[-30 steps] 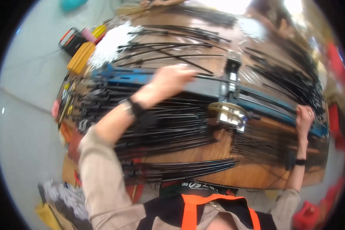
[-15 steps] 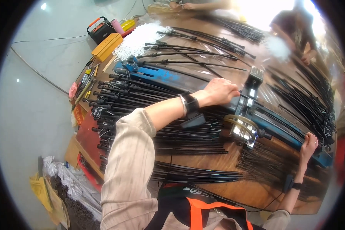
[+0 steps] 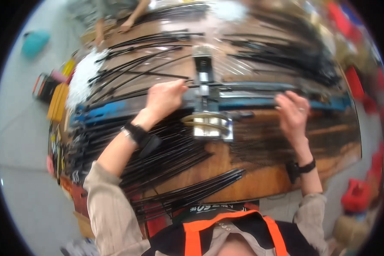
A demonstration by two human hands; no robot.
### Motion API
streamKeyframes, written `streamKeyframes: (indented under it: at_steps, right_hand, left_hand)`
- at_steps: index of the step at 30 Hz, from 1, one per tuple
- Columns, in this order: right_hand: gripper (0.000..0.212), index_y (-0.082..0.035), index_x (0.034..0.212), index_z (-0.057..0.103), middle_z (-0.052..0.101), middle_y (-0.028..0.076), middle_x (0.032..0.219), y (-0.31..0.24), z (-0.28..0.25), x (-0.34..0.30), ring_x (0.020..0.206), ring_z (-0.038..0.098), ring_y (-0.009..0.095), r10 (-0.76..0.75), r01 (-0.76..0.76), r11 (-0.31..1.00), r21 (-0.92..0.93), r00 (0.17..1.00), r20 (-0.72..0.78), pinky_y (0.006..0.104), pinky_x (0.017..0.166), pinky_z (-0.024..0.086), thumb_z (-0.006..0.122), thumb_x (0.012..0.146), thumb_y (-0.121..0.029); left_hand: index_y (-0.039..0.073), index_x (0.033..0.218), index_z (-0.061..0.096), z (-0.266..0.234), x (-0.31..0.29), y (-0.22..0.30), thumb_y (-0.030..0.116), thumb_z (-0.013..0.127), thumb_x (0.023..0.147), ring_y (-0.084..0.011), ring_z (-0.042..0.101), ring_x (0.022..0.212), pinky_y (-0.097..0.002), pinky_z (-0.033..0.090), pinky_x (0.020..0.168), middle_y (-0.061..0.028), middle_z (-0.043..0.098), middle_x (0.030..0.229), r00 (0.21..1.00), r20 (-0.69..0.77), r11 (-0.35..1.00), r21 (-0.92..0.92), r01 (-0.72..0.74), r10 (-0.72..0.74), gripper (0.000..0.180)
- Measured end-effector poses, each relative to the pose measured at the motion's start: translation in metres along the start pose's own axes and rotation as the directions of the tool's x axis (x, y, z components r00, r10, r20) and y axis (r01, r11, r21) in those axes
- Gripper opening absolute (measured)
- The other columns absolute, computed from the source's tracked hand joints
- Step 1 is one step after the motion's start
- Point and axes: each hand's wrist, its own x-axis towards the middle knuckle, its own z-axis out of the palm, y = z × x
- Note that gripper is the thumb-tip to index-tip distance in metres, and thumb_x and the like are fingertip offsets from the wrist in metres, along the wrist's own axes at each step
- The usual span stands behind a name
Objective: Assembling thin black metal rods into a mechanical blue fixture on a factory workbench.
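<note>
My left hand point(image 3: 166, 97) is closed round a thin black rod point(image 3: 134, 93), just left of a metal clamp block point(image 3: 204, 90). The rod lies along a long blue metal rail point(image 3: 104, 112), which passes under the clamp. To the right of the clamp, my right hand point(image 3: 293, 114) hangs over the rail's near edge. Its fingers are bent and smeared by motion, so whether anything is in them cannot be made out. A yellowish hose point(image 3: 207, 117) loops over the clamp's near end. Black rods with thicker ends point(image 3: 98, 141) lie in a thick row under my left forearm.
More black rods point(image 3: 286, 64) lie beyond the rail. A white heap of small pieces point(image 3: 83, 79) sits at far left, beside a yellow box point(image 3: 58, 102). Another person's hand point(image 3: 126, 26) reaches in at the far edge. A red container point(image 3: 356, 195) stands at right.
My view has swung right, so the clamp and rail lie more level. My right hand has come off the rail's far right part and moved in toward the clamp. My left hand remains beside the clamp.
</note>
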Motion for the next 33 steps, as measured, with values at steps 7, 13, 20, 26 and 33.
streamKeyframes:
  at_steps: [7,13,20,26,33]
  right_hand:
    - [0.025,-0.007,0.110,0.067,0.071,0.005,0.104,-0.033,0.005,-0.010,0.102,0.062,0.024,0.068,-0.081,0.978,0.193,0.995,0.075,0.0395,0.092,0.037,0.069,0.085,-0.011]
    - [0.025,-0.006,0.109,0.066,0.069,0.009,0.100,-0.046,0.025,0.001,0.094,0.063,0.027,0.085,-0.118,0.931,0.345,0.991,0.107,0.0380,0.083,0.043,0.070,0.084,-0.005]
    - [0.023,-0.001,0.105,0.063,0.065,0.018,0.092,-0.058,0.052,-0.023,0.080,0.065,0.036,0.174,-0.213,0.728,0.652,0.977,0.125,0.0386,0.069,0.052,0.070,0.084,-0.005]
    - [0.039,-0.005,0.109,0.064,0.066,0.017,0.100,-0.077,0.040,-0.031,0.098,0.062,0.037,0.038,-0.218,0.874,0.434,0.921,0.387,0.0491,0.088,0.046,0.077,0.081,-0.029]
    - [0.042,-0.008,0.104,0.068,0.065,0.011,0.101,-0.068,0.037,-0.022,0.105,0.058,0.033,-0.001,-0.152,0.934,0.324,0.904,0.427,0.0447,0.092,0.041,0.082,0.071,-0.030]
  left_hand:
    - [0.009,0.088,0.058,0.005,0.014,0.005,0.026,0.057,0.095,-0.0374,0.064,0.073,-0.0469,0.050,0.061,-0.0143,0.065,0.076,0.999,0.052,0.999,0.031,0.017,-0.018,0.018]
    - [0.009,0.087,0.057,0.000,0.015,0.008,0.024,0.058,0.093,-0.0373,0.064,0.074,-0.0468,0.049,0.062,-0.0141,0.065,0.076,0.999,0.040,1.000,0.001,0.010,-0.010,0.016]
    - [0.009,0.083,0.057,0.010,0.007,0.004,0.015,0.061,0.088,-0.0320,0.062,0.068,-0.0434,0.047,0.060,-0.0104,0.063,0.071,0.987,-0.099,0.992,0.042,-0.121,0.125,0.009]
    - [0.011,0.079,0.055,0.007,-0.002,-0.011,0.010,0.061,0.083,-0.0297,0.056,0.063,-0.0425,0.046,0.059,-0.0073,0.056,0.069,0.949,-0.134,0.950,0.166,-0.264,0.287,0.007]
    - [0.011,0.111,0.060,-0.022,0.003,-0.068,0.015,0.065,0.087,-0.0287,0.057,0.097,-0.0388,0.043,0.080,-0.0110,0.061,0.099,0.883,-0.337,0.838,0.535,-0.105,0.326,0.025]
